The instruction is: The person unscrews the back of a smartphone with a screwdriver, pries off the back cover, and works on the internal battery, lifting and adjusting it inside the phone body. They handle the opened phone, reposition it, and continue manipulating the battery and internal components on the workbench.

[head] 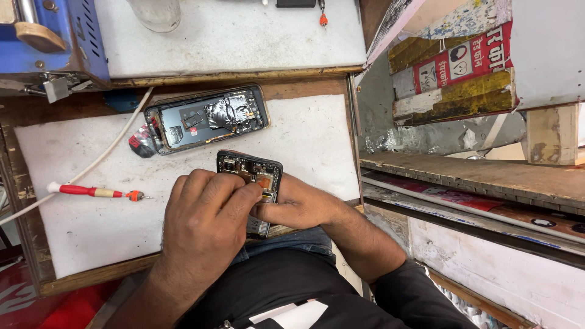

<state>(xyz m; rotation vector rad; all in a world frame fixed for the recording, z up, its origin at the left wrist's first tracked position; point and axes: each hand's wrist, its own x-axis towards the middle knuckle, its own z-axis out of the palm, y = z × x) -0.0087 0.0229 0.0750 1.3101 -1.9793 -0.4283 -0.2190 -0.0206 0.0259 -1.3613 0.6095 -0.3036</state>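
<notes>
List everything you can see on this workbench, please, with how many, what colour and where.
opened phone body: one, black, on the white mat under both hands
phone back panel: one, dark grey, on the mat beyond the hands
screwdriver: one, red handle, on the mat's left side
cable: one, white, crossing the mat's left part
white mat: one, on the wooden bench
left hand: one, fingers on the phone body
right hand: one, gripping the phone body's right edge

Matt white mat [304, 134], worn wooden bench [79, 277]
</notes>
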